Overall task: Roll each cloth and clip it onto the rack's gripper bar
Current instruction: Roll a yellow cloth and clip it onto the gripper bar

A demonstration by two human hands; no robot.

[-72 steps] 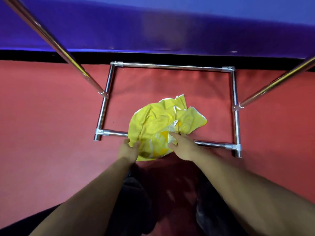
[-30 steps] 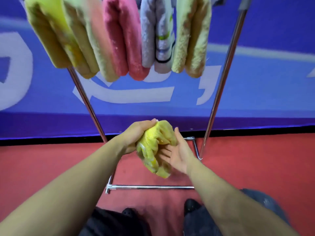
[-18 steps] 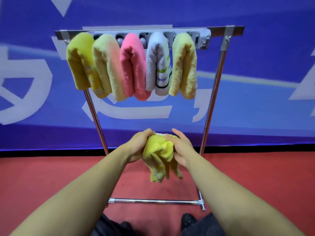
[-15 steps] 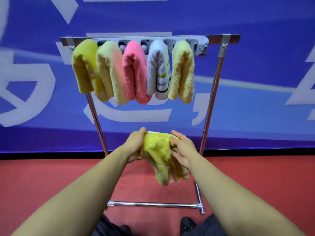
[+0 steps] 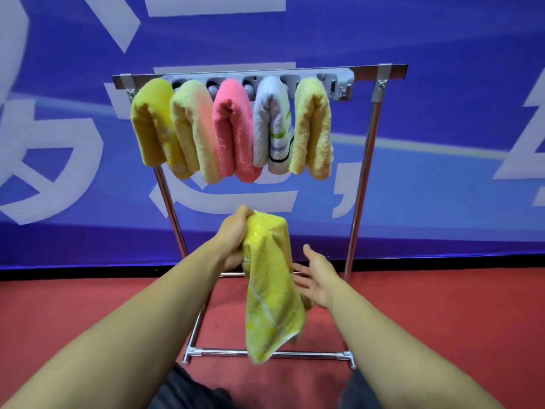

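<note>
Left hand point(image 5: 234, 231): fingers curled around the top of the yellow towel point(image 5: 269, 286), gripping it at about 6 o'clock below the hanging row.
Yellow towel: hangs loose and unrolled from the left hand, its lower end in front of the rack's base bar point(image 5: 309, 354); pale stripes show on it.
Right hand point(image 5: 314, 277): palm up, fingers spread and relaxed, at 3 o'clock of the towel, just beside its hanging part; whether it touches, cannot tell.
Gripper bar point(image 5: 339, 84): grey, on the rack's top rail point(image 5: 395, 69); 5 rolled cloths clipped on it.
Cloths, from 9 to 3 o'clock: yellow roll point(image 5: 150, 122), pale green roll point(image 5: 193, 128), pink roll point(image 5: 233, 128), white striped roll point(image 5: 272, 125), cream roll point(image 5: 314, 125).
Free slot: bar's end at 3 o'clock is bare.
Floor point(image 5: 442, 314): red.
Backdrop point(image 5: 442, 143): blue banner with white marks.
</note>
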